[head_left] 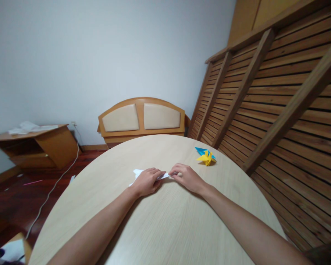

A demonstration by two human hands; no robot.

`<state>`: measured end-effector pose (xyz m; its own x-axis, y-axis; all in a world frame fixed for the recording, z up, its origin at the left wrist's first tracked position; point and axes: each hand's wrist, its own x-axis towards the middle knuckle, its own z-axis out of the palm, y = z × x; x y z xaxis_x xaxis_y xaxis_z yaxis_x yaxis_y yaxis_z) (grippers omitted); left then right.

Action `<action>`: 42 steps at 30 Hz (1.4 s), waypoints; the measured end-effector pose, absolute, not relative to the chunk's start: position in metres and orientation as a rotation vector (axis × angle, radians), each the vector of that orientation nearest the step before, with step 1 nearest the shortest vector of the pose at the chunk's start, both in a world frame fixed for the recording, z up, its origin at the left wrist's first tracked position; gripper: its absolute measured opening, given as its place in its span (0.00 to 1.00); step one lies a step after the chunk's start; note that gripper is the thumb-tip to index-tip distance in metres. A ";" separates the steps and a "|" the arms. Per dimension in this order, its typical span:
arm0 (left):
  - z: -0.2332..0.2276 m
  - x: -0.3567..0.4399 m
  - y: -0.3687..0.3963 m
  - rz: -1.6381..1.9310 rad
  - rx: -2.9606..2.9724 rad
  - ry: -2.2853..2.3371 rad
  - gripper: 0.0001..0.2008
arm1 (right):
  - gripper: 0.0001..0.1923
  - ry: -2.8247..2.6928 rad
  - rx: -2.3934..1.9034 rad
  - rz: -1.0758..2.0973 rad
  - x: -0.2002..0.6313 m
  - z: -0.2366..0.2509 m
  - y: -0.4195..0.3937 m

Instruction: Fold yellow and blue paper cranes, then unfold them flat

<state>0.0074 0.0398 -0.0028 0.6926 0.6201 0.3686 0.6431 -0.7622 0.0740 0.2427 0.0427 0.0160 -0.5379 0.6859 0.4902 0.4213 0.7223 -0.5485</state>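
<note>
The round pale wooden counter (pixel 165 221) fills the lower half of the view, and both bare forearms reach across it toward its middle. Behind it at 12 o'clock stands a padded headboard (pixel 141 118) against the wall; a slatted wooden frame (pixel 278 103) leans along the 2 to 3 o'clock side, and a low wooden cabinet (pixel 35 145) sits at 9 o'clock with a white cable (pixel 55 186) trailing over the dark floor.

At the counter's centre lies a white paper (pixel 139 173), flat on the surface and already creased into a narrow, pointed shape; most of it is hidden under the hands, so the exact number of folds cannot be told. The left hand (pixel 147 181) lies knuckles-up on top of it, its grip closed down on the paper and pressing it to the counter. The right hand (pixel 188 178) meets it from 3 o'clock, fingertips pinched together on the paper's right tip.

At about 1 o'clock from the hands, well apart, rests a finished blue and yellow origami piece (pixel 206 155).

Judged from this, one folded piece looks complete, while the white sheet seems only partway along: some early creases are in, a fold appears to be pressed flat now, and most of the shaping is left.
</note>
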 end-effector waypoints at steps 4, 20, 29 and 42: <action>-0.005 0.009 0.042 -0.530 -2.751 -1.047 0.17 | 0.06 -2.332 -0.789 0.241 0.243 0.017 0.043; 0.009 0.019 0.029 -0.522 -2.717 -1.209 0.16 | 0.11 -2.326 -0.772 0.405 0.244 0.022 0.039; 0.003 0.021 0.034 -0.462 -2.661 -1.199 0.11 | 0.10 -2.324 -0.856 0.286 0.237 0.019 0.033; 0.001 0.003 0.045 -0.456 -2.598 -1.344 0.13 | 0.09 -2.308 -0.973 0.373 0.265 0.024 0.053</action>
<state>0.0034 0.0454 0.0012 0.5442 0.7627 0.3496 0.8181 -0.5748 -0.0194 0.2650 0.0526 0.0239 -0.5513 0.7218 0.4184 0.5533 0.6917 -0.4641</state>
